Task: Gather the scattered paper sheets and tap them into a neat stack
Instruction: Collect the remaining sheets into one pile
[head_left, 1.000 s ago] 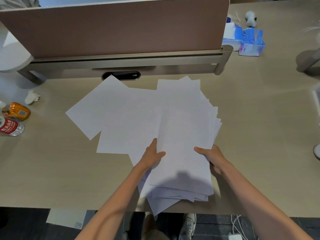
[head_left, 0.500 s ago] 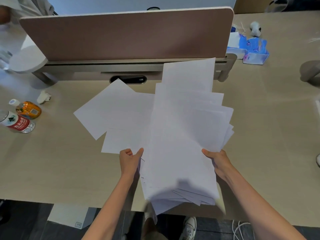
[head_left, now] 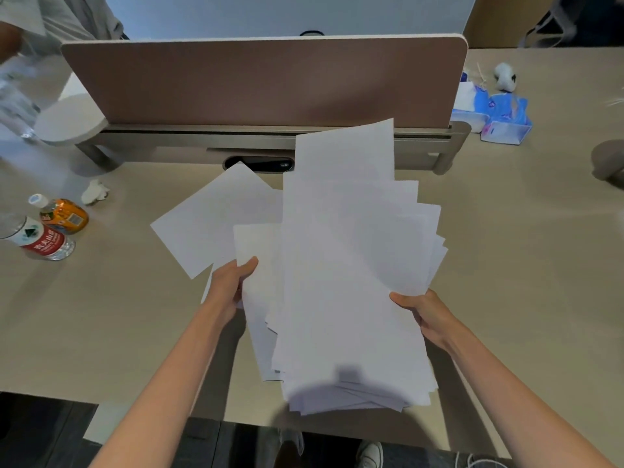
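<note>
A loose, fanned bundle of white paper sheets (head_left: 347, 282) is lifted off the beige desk (head_left: 101, 325), its far end tilted up toward the divider. My left hand (head_left: 231, 283) pinches the bundle's left edge, thumb on top. My right hand (head_left: 423, 314) grips the right edge. The sheets are uneven, with corners sticking out at the right and bottom. One or two more white sheets (head_left: 209, 221) lie flat on the desk to the left, partly under the bundle.
A brown desk divider (head_left: 263, 79) on a grey base runs along the back. Two plastic bottles (head_left: 50, 228) and a crumpled tissue (head_left: 95, 192) lie at the left. Blue tissue packs (head_left: 499, 116) sit at the back right. Another person (head_left: 30, 21) is at the top left.
Both hands have raised the gathered sheets from the desk and tipped the far end upward. My left hand shifted from on top of the pile to its left edge.
</note>
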Motion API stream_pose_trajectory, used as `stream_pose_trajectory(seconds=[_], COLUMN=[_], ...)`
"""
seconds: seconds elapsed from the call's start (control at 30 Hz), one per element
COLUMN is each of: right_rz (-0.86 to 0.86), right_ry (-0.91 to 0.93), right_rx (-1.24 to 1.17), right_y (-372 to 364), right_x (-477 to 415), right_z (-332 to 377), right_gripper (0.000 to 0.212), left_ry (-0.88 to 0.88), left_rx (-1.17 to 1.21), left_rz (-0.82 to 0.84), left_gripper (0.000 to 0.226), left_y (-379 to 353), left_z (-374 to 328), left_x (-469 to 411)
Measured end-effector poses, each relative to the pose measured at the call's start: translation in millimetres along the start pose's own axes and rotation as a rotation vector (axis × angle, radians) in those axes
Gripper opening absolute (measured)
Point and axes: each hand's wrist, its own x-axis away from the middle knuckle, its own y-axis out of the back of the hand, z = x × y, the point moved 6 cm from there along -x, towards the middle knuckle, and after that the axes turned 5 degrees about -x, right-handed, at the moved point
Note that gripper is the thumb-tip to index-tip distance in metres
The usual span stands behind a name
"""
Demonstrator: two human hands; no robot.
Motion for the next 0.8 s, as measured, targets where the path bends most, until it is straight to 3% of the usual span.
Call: stream_pose_trajectory(seconds=[0.17,0.23,0.37,0.57,0.8], right_rz=[0.019,0.024,0.045,0.026,-0.029], right_ry=[-0.013,-0.022,-0.041,-0.055,-0.060], right_rx=[0.023,0.029,0.050,0.051,0.154], right_y=[-5,-8,-15,-37,-60], right_x=[-8,-10,-19,-34,-50], right_z=[3,3,0,-13,-23], right_gripper=[0.038,0.037,0.038,0.036,0.042], left_ry=[0.022,0.054,0.057,-0.074,-0.230], left_rx=[-0.062,-0.090,0.020,-0.162,-0.154], left_rz=[0.337,0.320,0.110,-0.008,0.159], left_gripper=[0.031,0.032,0.035,0.025,0.027], left_y=[3,8,33,72,71], left_z=[-6,4,-13,-71,-155], left_x=[3,-3,-19,-27,1])
